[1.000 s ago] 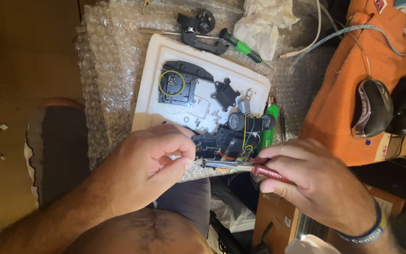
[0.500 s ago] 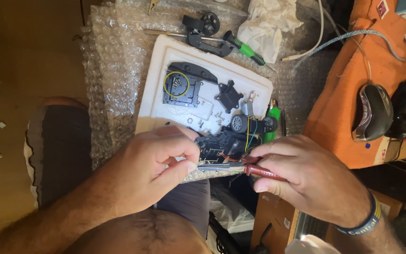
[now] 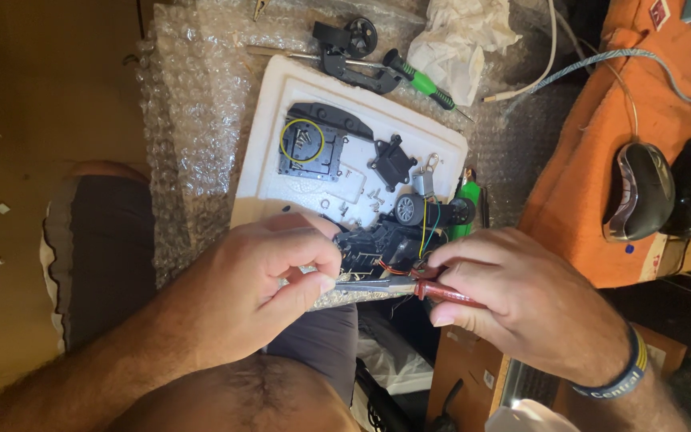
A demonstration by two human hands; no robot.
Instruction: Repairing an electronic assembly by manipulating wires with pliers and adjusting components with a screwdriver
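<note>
Gripping red-handled pliers (image 3: pixel 409 286), right hand (image 3: pixel 521 308) meets left hand (image 3: pixel 261 292) pinching their tips.

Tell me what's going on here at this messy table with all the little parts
A person is bent over a small black electronic assembly with coloured wires. The right hand grips red-handled pliers, and the left hand pinches at their metal tip. Behind them a white foam tray holds black plastic parts and loose screws, on bubble wrap. A green-handled screwdriver lies beyond the tray, and a computer mouse sits on an orange cloth.
</note>
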